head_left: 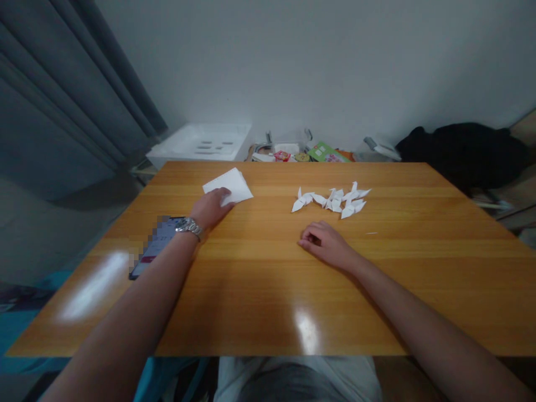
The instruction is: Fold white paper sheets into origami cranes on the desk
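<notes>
At the far left of the table, my left hand [213,207] lies on the near side of a small stack of white paper [234,184]. Its fingertips are on top of the paper and the thumb is at the near edge, so it appears to pinch the paper. My right hand [325,243] rests on the wood, loosely curled with the thumb towards the fingers, and nothing shows in it. Just beyond that hand sits a cluster of several folded white paper cranes [333,200], some touching each other. A silver watch [188,226] is on my left wrist.
A phone [161,243] lies under my left forearm on the wooden table [259,290]. A thin white sliver [371,233] lies right of my right hand. Behind the table are a white foam box [205,139], a green packet [326,152], other clutter, and a black cloth heap [460,148].
</notes>
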### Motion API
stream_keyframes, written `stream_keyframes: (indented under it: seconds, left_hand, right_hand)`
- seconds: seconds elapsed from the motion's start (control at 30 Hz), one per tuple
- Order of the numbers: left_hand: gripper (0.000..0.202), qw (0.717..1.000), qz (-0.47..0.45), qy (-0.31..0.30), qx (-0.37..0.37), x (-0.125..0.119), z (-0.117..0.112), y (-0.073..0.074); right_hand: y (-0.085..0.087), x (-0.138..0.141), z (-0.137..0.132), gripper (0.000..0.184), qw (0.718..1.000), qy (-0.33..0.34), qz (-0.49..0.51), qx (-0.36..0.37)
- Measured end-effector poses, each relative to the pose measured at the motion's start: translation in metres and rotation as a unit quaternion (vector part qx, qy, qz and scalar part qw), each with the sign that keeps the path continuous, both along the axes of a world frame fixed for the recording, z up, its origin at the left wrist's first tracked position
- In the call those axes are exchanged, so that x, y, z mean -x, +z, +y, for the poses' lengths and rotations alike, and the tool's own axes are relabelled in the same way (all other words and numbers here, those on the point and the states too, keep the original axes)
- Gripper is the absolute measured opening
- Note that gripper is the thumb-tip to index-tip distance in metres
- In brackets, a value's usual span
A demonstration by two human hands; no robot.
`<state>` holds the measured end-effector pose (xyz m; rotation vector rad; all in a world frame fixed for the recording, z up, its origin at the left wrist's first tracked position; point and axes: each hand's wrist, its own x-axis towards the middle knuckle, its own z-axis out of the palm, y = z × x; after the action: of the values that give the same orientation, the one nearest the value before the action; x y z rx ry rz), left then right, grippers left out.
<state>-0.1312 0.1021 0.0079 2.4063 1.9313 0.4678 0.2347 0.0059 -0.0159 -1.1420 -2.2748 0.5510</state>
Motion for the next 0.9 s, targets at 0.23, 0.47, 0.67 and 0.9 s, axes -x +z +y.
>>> stream_keyframes:
  seconds: [0.23, 0.47, 0.67, 0.9]
  left_hand:
    - [0.044, 0.998, -0.055, 0.023, 0.025, 0.004, 0.002, 0.002]
    - [0.045, 0.999, -0.009, 0.042, 0.01, 0.001, 0.001, 0.008]
    - [0.046, 0.997, 0.031, 0.037, -0.065, -0.003, -0.006, 0.016]
    - [0.046, 0.983, 0.027, -0.012, -0.181, -0.012, -0.023, 0.033]
  right_hand:
    - [-0.001, -0.001, 0.0, 0.021, 1.0, 0.007, 0.001, -0.006]
    - [0.0, -0.001, 0.001, 0.021, 1.0, 0.011, 0.0, -0.006]
    - [0.003, 0.0, -0.001, 0.021, 1.0, 0.007, 0.001, -0.001]
    - [0.002, 0.001, 0.0, 0.019, 1.0, 0.009, 0.008, -0.005]
